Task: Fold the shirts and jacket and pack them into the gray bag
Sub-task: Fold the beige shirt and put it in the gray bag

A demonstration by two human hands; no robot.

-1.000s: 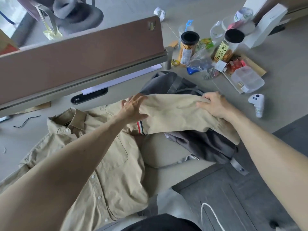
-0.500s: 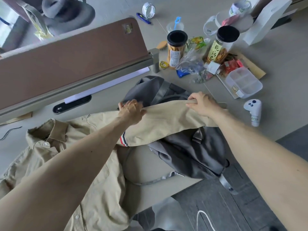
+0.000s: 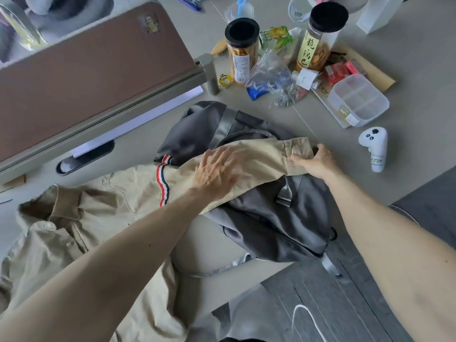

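Observation:
A beige shirt (image 3: 81, 233) with a collar lies spread on the table at the left. Its sleeve (image 3: 261, 156), marked by a red, white and blue stripe, stretches to the right across the gray bag (image 3: 269, 223). My left hand (image 3: 214, 171) lies flat on the middle of the sleeve with fingers spread. My right hand (image 3: 318, 161) pinches the sleeve's cuff at its right end. The bag lies crumpled under the sleeve at the table's front edge, a strap hanging over it.
Two black-lidded snack jars (image 3: 243, 49), plastic wrappers, a clear compartment box (image 3: 357, 99) and a white controller (image 3: 373, 148) sit at the back right. A brown divider panel (image 3: 86, 67) runs along the back left. Dark floor lies beyond the table edge at lower right.
The sleeve has been pulled out straighter to the right over the bag. My left hand went from gripping the sleeve to lying flat on it; my right hand slid to the cuff.

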